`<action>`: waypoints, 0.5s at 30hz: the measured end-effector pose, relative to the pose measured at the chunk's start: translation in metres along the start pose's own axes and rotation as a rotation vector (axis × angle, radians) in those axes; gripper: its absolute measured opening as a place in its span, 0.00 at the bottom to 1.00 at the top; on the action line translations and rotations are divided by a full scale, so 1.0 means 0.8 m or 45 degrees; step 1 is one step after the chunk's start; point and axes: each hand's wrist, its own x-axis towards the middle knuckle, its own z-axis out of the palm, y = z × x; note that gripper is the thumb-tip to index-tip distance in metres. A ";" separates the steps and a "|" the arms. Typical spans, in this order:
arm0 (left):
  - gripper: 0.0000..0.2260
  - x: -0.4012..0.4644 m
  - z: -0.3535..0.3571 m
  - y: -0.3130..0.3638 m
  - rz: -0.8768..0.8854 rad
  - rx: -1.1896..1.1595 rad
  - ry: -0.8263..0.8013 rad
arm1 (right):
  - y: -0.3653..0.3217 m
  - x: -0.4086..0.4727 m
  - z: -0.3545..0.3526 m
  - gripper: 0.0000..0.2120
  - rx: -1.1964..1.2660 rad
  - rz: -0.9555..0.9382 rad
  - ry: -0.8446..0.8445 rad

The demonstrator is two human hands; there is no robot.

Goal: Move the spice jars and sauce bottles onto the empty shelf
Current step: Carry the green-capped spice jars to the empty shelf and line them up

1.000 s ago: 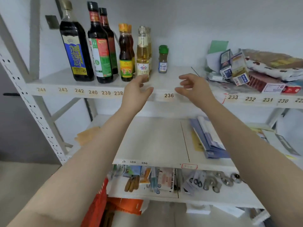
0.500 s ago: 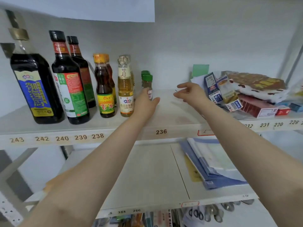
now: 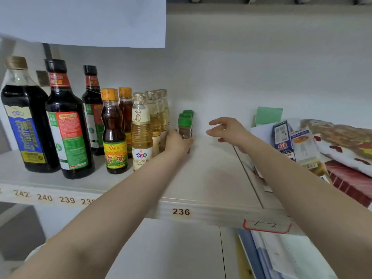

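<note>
Between hands: spice jar (image 3: 184,128), L hand (image 3: 177,144) gripping.

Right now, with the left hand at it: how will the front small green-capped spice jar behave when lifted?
The small green-capped spice jar looks slim and tall for its base, so probably tips easily if nudged. Likely light: it is tiny beside the pale yellow vinegar bottle. The left hand wraps its lower body; the smooth clear wall may slip, and it could knock the jars behind.

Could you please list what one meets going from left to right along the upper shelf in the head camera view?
Blue-labelled dark bottle → red-and-green-labelled dark bottle → orange-capped brown bottle → pale yellow vinegar bottle → left hand at the green-capped spice jar → right hand → small cartons.
</note>
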 end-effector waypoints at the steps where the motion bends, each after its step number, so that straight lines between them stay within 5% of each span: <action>1: 0.18 0.001 0.002 -0.001 -0.013 -0.008 -0.007 | 0.002 0.004 0.001 0.20 -0.001 -0.002 -0.014; 15: 0.16 0.002 -0.007 -0.029 0.013 -0.108 -0.088 | 0.031 0.023 0.003 0.20 0.057 0.046 -0.027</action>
